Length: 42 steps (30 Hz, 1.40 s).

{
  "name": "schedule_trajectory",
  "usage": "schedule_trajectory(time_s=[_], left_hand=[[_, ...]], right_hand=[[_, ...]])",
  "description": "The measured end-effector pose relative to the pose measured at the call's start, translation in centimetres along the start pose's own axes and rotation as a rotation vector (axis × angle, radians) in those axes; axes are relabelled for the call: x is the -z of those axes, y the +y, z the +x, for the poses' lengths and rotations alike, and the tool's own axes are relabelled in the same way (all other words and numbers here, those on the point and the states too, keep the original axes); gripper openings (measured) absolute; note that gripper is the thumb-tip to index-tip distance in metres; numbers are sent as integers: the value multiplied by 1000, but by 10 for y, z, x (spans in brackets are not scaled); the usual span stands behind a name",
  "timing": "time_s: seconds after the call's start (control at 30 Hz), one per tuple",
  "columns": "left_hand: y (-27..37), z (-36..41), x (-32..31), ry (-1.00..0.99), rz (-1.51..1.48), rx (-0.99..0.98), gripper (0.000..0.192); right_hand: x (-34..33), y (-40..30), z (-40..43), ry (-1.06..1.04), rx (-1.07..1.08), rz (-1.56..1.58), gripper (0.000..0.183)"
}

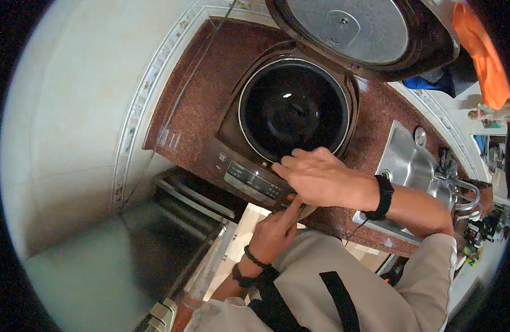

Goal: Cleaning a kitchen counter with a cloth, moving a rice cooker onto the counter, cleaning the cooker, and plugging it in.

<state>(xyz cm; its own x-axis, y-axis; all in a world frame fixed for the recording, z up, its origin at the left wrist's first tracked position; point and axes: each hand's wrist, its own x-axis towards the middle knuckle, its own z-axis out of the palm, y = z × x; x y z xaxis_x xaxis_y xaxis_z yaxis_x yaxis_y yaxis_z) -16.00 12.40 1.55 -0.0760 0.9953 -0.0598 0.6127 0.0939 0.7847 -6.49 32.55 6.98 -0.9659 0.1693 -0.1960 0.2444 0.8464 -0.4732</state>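
Note:
An electric rice cooker [230, 145] with a brown body and a front control panel stands before me on the counter. Its lid [371, 29], lined with a grey metal plate, is raised. Inside sits a dark inner pot [294, 120] with a pale rim; light glints on its glossy inside, where I make out no food. My right hand [317, 178] lies over the cooker's front edge, fingers bent near the pot rim. Just below it, my left hand [273, 232] reaches up against the cooker's front. My right hand covers its fingertips, and a pale curved edge shows beside them. Whether either hand grips something is hidden.
A reddish-brown speckled countertop [188, 99] runs under the cooker. On the right are a steel sink [408, 162] and a faucet [467, 199]. An orange glove [483, 58] hangs at the upper right. A cable [197, 62] crosses the left side, near the tiled wall [72, 103].

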Motion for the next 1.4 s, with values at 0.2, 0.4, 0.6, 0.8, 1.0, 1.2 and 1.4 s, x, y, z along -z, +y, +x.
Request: schedule_trajectory(time_s=[0.2, 0.4, 0.6, 0.8, 1.0, 1.2, 1.4], left_hand=[[4, 1, 5, -81, 29, 48, 85], [-1, 0, 5, -113, 4, 37, 89], [-1, 0, 3, -65, 28, -12, 82], [-2, 1, 5, -62, 4, -77, 82], [1, -1, 7, -87, -1, -41, 82], [4, -3, 8, -100, -19, -42, 86], [9, -3, 2, -124, -3, -49, 87]], right_hand=[[3, 12, -46, -51, -87, 61, 41], [-20, 6, -75, 117, -182, 143, 47], [-39, 8, -82, 465, -210, 416, 42], [-37, 3, -38, 609, -133, 580, 28], [-36, 5, -32, 365, -11, 172, 40], [-31, 3, -46, 333, 19, -88, 45], [-17, 16, -78, 173, -50, 117, 43]])
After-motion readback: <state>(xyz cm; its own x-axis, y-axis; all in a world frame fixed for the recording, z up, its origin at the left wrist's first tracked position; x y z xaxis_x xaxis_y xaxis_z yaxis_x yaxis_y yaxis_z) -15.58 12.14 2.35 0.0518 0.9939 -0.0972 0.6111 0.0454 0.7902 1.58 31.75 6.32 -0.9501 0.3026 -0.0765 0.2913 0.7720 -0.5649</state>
